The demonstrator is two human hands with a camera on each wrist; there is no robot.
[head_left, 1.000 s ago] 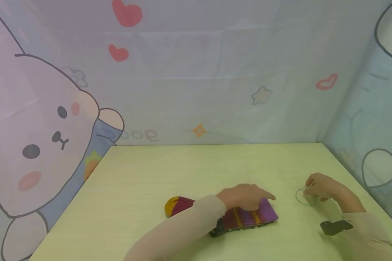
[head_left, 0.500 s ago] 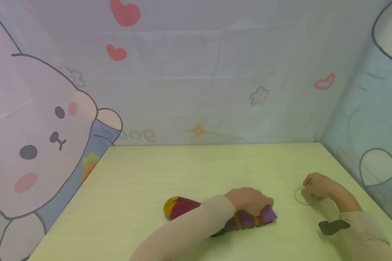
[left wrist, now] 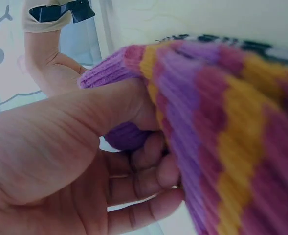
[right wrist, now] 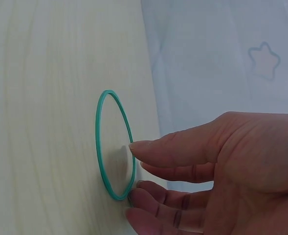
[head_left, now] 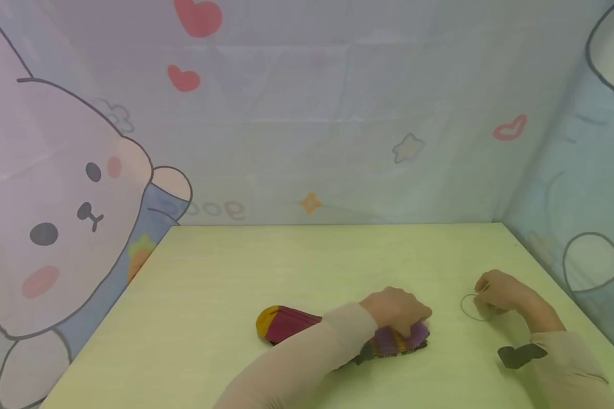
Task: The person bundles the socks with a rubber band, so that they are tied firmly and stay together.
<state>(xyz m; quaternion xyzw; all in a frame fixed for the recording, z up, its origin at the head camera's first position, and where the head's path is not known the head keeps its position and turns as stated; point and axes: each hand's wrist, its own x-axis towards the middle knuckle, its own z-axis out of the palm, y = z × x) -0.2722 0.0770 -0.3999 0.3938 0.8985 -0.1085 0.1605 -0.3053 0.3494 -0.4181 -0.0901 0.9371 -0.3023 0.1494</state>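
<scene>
A ribbed knit sock (left wrist: 207, 117) in purple, maroon and yellow stripes lies on the table; its yellow-toed maroon end (head_left: 286, 324) points left in the head view. My left hand (head_left: 396, 309) grips it at the purple cuff end, thumb pressed into the cloth and fingers bent beneath. A dark patterned sock (left wrist: 261, 46) shows along its edge, mostly hidden. Farther right is a thin green rubber band (right wrist: 99, 142), a loop at the table surface. My right hand (right wrist: 246, 171) is beside it with loosely bent fingers; the thumb tip meets the band's edge.
Everything lies on a pale yellow table (head_left: 210, 272). A printed cloth wall (head_left: 286, 113) rises behind its back edge, and more printed cloth hangs at both sides. A dark strap mount (head_left: 522, 355) sits on the right sleeve.
My left hand's pointing index finger has bent down, and the hand has taken hold of the sock's cuff, which is now bunched. The right hand and rubber band look unmoved.
</scene>
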